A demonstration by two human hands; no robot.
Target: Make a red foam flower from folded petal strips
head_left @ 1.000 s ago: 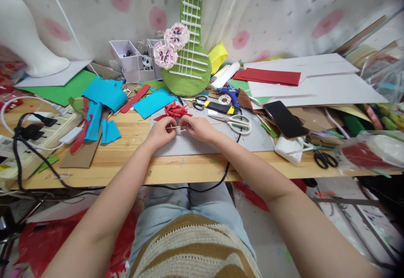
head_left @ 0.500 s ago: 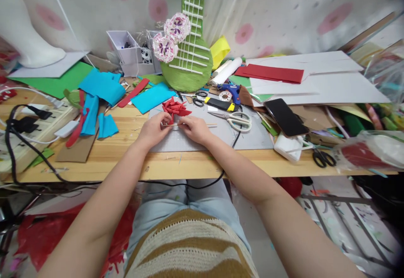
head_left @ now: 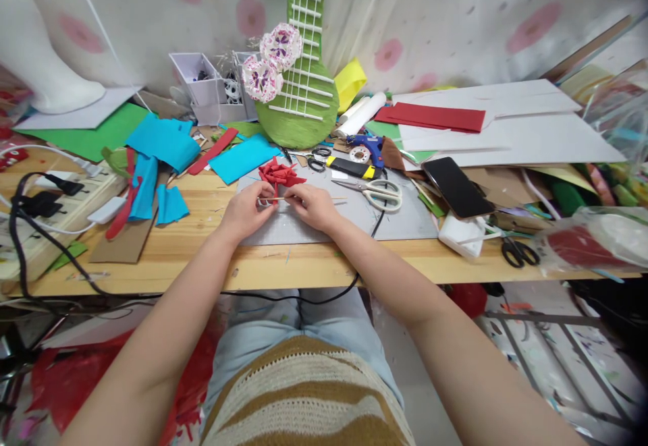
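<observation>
Both hands meet over a grey cutting mat (head_left: 410,227) at the front of the table. A thin wooden stick (head_left: 338,198) lies level between them, its free end sticking out past the right hand. My left hand (head_left: 248,212) is pinched at the stick's left end, close to a narrow red strip. My right hand (head_left: 312,207) has thumb and fingers closed on the stick, just right of that strip. Directly behind the fingers sits a small heap of folded red paper pieces (head_left: 281,173). The fingertips partly hide how strip and stick meet.
Grey-handled scissors (head_left: 382,194), a yellow-black cutter (head_left: 353,167) and a blue glue gun (head_left: 373,146) lie right of the hands. A green guitar-shaped piece (head_left: 298,115) stands behind. Blue paper (head_left: 243,158) is left; a black phone (head_left: 458,187) lies right. A black cable (head_left: 283,299) hangs along the front edge.
The view has shifted very slightly. Both hands stay in the same place on the stick, with only small finger movement; the red pieces remain behind them.
</observation>
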